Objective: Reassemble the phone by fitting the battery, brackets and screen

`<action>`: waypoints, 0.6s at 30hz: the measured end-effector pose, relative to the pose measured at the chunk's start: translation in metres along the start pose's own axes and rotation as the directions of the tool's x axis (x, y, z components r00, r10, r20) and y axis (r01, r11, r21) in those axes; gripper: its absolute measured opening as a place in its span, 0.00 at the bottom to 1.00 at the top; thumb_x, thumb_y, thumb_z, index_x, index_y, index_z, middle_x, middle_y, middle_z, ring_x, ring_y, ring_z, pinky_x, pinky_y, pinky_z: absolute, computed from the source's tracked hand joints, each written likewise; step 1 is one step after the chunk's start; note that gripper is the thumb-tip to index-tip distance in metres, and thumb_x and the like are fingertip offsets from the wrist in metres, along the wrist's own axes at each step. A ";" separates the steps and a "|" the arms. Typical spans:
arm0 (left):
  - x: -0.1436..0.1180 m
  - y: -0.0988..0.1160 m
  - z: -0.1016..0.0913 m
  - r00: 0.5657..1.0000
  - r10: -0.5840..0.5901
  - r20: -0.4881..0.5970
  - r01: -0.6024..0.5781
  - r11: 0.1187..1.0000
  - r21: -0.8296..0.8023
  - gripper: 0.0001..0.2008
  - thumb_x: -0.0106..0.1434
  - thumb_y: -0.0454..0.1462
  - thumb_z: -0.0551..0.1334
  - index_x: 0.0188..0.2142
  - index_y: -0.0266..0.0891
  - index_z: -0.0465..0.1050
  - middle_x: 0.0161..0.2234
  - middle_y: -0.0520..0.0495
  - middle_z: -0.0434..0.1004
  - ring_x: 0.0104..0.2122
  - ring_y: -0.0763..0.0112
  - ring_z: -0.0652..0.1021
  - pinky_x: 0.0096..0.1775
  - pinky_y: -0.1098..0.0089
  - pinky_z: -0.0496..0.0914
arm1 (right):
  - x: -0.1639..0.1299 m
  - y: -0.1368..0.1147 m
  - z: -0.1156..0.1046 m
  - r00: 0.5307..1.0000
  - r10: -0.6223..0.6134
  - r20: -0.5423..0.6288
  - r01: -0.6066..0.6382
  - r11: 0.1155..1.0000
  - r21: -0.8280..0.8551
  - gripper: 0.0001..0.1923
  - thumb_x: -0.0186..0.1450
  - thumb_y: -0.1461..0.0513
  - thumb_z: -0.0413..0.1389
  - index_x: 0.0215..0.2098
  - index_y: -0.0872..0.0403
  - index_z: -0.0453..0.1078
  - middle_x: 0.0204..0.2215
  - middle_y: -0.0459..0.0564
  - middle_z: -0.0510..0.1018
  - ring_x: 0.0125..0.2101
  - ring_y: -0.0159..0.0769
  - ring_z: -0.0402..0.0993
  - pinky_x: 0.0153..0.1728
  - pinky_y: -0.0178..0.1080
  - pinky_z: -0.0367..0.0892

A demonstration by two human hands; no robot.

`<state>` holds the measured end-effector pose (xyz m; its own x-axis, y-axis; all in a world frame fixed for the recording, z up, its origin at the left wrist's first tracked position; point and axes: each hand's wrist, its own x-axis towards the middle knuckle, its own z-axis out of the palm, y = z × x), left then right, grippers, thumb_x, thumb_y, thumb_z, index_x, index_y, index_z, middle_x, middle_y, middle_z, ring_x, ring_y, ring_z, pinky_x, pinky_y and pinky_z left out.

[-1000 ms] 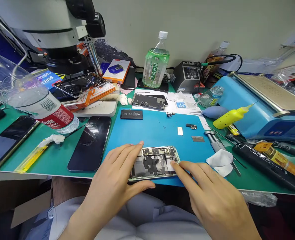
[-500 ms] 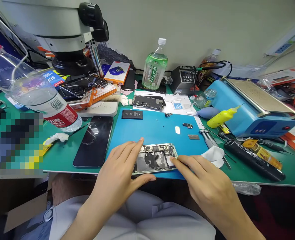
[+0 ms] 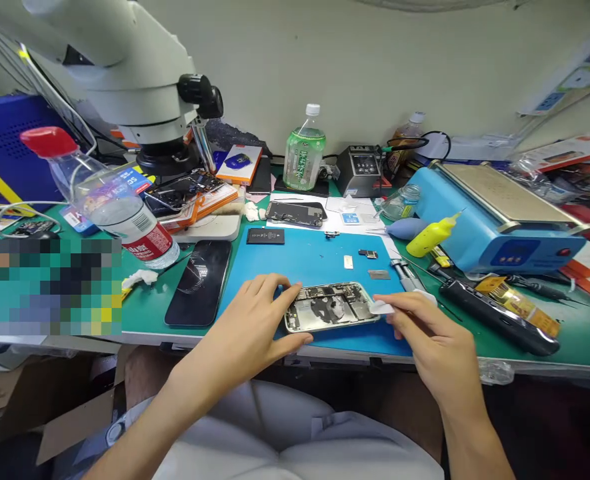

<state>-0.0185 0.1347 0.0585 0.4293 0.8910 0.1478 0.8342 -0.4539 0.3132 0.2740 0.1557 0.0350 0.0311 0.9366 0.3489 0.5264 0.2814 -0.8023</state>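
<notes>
Both forearms are bare, with no sleeves, gloves, watch or rings visible. The left hand (image 3: 247, 327) and right hand (image 3: 435, 340) are bare, with short, unpainted fingernails. The lap is covered by a pale grey garment (image 3: 285, 440) with stitched seams and a small flap pocket near the right thigh.

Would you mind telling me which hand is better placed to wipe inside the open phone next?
Probably the right hand: it pinches a white wipe right at the end of the phone. The left hand is busy, with fingers and thumb bracing the phone's other end on the blue mat.
</notes>
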 end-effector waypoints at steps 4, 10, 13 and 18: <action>0.013 0.011 0.010 0.999 -0.002 -0.032 0.003 1.000 0.004 0.41 0.69 0.57 0.71 0.72 0.38 0.65 0.64 0.33 0.73 0.63 0.42 0.73 0.62 0.46 0.71 | 0.005 -0.004 -0.002 0.998 0.013 0.061 -0.012 1.000 -0.013 0.13 0.71 0.52 0.62 0.41 0.48 0.87 0.40 0.52 0.88 0.37 0.41 0.82 0.35 0.40 0.76; 0.029 0.019 0.026 0.995 0.020 -0.093 -0.019 1.000 0.014 0.30 0.72 0.53 0.70 0.64 0.38 0.73 0.57 0.36 0.75 0.54 0.49 0.75 0.55 0.50 0.73 | 0.010 -0.006 0.002 0.997 0.027 0.075 -0.024 0.999 -0.037 0.16 0.71 0.50 0.61 0.40 0.49 0.87 0.40 0.53 0.88 0.38 0.43 0.83 0.36 0.41 0.76; 0.029 0.018 0.026 0.995 0.021 -0.098 -0.020 1.000 0.013 0.29 0.72 0.52 0.70 0.64 0.38 0.72 0.57 0.36 0.74 0.54 0.49 0.74 0.56 0.50 0.73 | 0.012 -0.005 0.005 0.997 0.038 0.064 -0.035 0.998 -0.045 0.16 0.71 0.50 0.61 0.40 0.50 0.87 0.41 0.54 0.88 0.41 0.45 0.84 0.40 0.42 0.75; 0.027 0.017 0.028 0.995 0.013 -0.097 -0.013 1.000 -0.003 0.30 0.72 0.51 0.71 0.65 0.38 0.72 0.57 0.37 0.74 0.55 0.49 0.74 0.57 0.50 0.73 | 0.013 -0.005 0.007 0.996 0.081 0.030 -0.080 0.995 -0.053 0.15 0.70 0.51 0.61 0.40 0.49 0.87 0.42 0.53 0.88 0.42 0.46 0.83 0.43 0.45 0.75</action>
<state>0.0173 0.1507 0.0419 0.4043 0.8820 0.2423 0.8275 -0.4656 0.3140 0.2656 0.1679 0.0401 0.0481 0.9623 0.2676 0.5663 0.1945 -0.8009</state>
